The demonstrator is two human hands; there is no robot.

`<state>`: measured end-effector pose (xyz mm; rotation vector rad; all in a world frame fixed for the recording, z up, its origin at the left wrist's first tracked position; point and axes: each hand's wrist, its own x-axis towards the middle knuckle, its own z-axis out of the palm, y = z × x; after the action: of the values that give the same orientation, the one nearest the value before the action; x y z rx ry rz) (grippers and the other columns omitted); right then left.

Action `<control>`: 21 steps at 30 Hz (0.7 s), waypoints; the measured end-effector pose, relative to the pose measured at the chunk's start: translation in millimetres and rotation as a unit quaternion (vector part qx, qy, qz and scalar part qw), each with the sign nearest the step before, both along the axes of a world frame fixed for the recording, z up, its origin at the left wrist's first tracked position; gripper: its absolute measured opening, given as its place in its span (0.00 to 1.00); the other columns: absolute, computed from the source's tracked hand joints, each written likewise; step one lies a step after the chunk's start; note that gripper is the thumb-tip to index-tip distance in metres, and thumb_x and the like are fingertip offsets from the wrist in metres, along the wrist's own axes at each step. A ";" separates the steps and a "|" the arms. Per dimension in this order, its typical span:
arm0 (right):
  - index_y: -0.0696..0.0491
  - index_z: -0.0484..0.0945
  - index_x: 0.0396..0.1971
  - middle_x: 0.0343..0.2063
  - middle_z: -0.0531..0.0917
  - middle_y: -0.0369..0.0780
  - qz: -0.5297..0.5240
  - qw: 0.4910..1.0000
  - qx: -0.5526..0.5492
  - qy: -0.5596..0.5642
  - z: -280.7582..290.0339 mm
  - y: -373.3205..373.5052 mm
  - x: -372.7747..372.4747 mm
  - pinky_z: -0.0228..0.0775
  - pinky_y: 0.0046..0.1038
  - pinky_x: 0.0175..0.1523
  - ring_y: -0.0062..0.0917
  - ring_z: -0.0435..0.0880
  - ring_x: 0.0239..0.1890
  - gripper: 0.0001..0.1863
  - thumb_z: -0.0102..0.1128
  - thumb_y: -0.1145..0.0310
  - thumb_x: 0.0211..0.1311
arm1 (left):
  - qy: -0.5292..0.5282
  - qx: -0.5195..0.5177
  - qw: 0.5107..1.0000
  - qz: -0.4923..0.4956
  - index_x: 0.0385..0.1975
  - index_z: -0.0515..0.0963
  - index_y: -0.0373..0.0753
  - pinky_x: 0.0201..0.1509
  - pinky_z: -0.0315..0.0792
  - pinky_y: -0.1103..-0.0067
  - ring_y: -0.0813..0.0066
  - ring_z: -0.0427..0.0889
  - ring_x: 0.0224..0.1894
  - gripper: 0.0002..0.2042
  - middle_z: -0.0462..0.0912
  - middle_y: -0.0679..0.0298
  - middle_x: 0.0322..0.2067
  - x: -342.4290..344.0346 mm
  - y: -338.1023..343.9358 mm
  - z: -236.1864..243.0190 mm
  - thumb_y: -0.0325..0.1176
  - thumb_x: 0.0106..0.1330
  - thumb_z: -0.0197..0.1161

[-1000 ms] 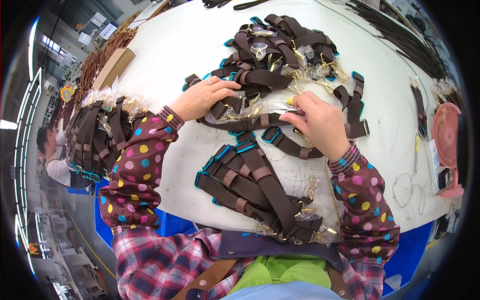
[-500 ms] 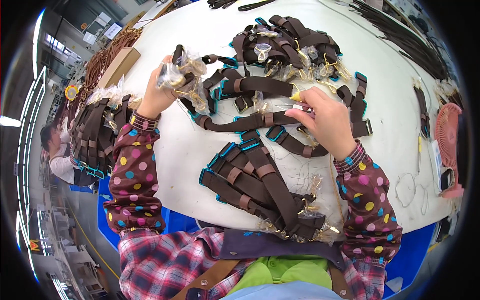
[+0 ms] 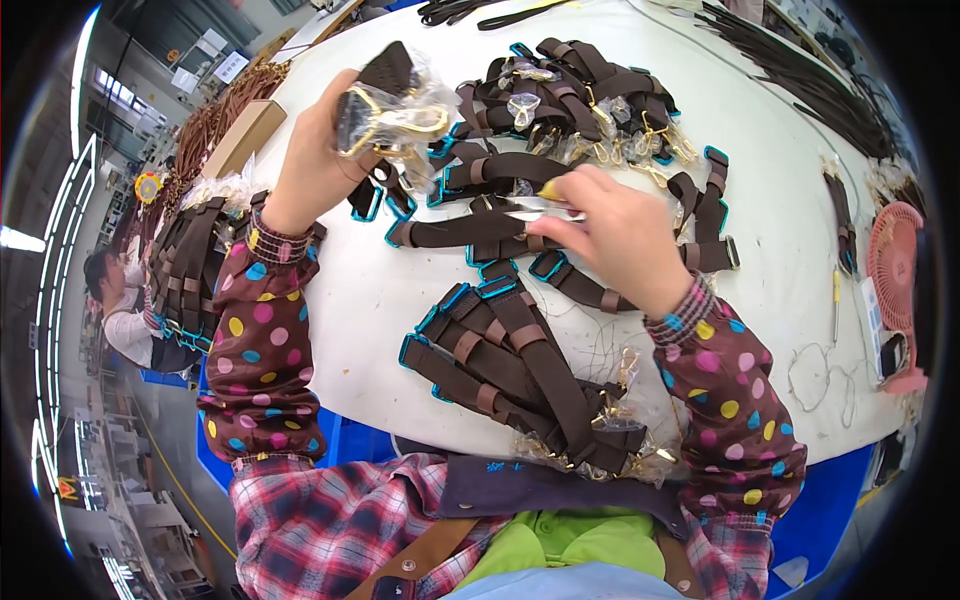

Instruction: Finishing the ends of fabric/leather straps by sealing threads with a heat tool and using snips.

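My left hand [image 3: 318, 160] is closed round the end of dark brown webbing straps [image 3: 384, 72], with gold metal hooks [image 3: 400, 122] in clear plastic wrap bunched at its fingers. From that bundle, straps with turquoise-edged buckles [image 3: 400, 208] hang toward the table. My right hand [image 3: 630, 235] grips small thread snips [image 3: 540, 207] with silver blades and a bit of yellow, held beside a loose strap [image 3: 460, 232]. In front of me lies a fanned stack of brown straps [image 3: 515, 350], its plastic-wrapped hooks pointing toward me.
A larger heap of straps [image 3: 575, 85] sits farther back on the white table [image 3: 370, 340]. To the right are a pink fan [image 3: 893, 270], a yellow-handled tool [image 3: 837, 300] and long dark strips [image 3: 800, 80]. More straps [image 3: 185, 255] hang over the left edge, near another person [image 3: 125, 315].
My left hand has risen slightly and turned, bringing the wrapped hooks and strap end into fuller view. My right hand has moved left with the snips.
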<state>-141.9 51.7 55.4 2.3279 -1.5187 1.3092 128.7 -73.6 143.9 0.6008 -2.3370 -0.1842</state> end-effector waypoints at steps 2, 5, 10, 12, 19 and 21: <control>0.53 0.77 0.33 0.28 0.79 0.36 0.019 1.000 -0.010 0.011 3.2 -6.5 14.0 0.72 0.29 0.29 0.31 0.81 0.26 0.17 0.67 0.54 0.55 | -0.022 -0.016 1.000 0.014 0.55 0.66 0.27 0.43 0.72 0.82 0.73 0.78 0.34 0.28 0.81 0.56 0.34 -8.0 7.8 1.3 0.22 0.51 0.65; 0.52 0.74 0.31 0.29 0.78 0.36 0.025 0.998 0.010 0.063 5.5 -12.8 29.3 0.71 0.31 0.30 0.31 0.82 0.29 0.17 0.63 0.53 0.58 | -0.023 0.009 0.999 0.026 0.55 0.66 0.26 0.44 0.73 0.81 0.71 0.80 0.35 0.29 0.81 0.55 0.35 -6.4 13.0 2.8 0.22 0.51 0.66; 0.52 0.74 0.29 0.28 0.77 0.36 0.015 0.996 0.004 0.084 4.4 -18.0 38.9 0.72 0.30 0.30 0.30 0.82 0.29 0.16 0.63 0.55 0.58 | -0.013 -0.010 1.000 0.019 0.56 0.65 0.25 0.46 0.74 0.79 0.68 0.82 0.38 0.31 0.82 0.54 0.37 0.4 13.5 -3.9 0.24 0.51 0.68; 0.52 0.74 0.28 0.27 0.77 0.35 0.012 0.996 0.011 0.091 2.5 -18.3 40.6 0.71 0.30 0.30 0.30 0.82 0.29 0.15 0.64 0.55 0.58 | -0.016 -0.019 0.999 0.023 0.56 0.64 0.25 0.46 0.74 0.79 0.67 0.82 0.39 0.31 0.82 0.53 0.38 4.7 15.7 -5.4 0.25 0.51 0.69; 0.52 0.76 0.29 0.26 0.78 0.35 -0.027 0.998 -0.016 0.045 0.6 1.9 8.0 0.71 0.28 0.28 0.28 0.81 0.25 0.15 0.68 0.57 0.54 | -0.032 -0.039 0.987 0.153 0.56 0.66 0.27 0.48 0.74 0.73 0.57 0.83 0.44 0.31 0.83 0.51 0.39 41.5 18.6 6.9 0.30 0.53 0.70; 0.53 0.78 0.33 0.27 0.80 0.37 -0.066 0.997 -0.007 0.027 -2.5 12.8 -16.7 0.71 0.24 0.28 0.26 0.81 0.22 0.16 0.71 0.59 0.52 | -0.085 -0.155 0.968 0.177 0.52 0.70 0.30 0.46 0.74 0.70 0.54 0.82 0.44 0.28 0.82 0.51 0.35 44.0 33.1 16.4 0.30 0.50 0.72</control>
<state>-158.5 64.5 52.9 2.1945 -1.6101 1.2129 172.8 -40.4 160.4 0.8852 -2.3073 0.4045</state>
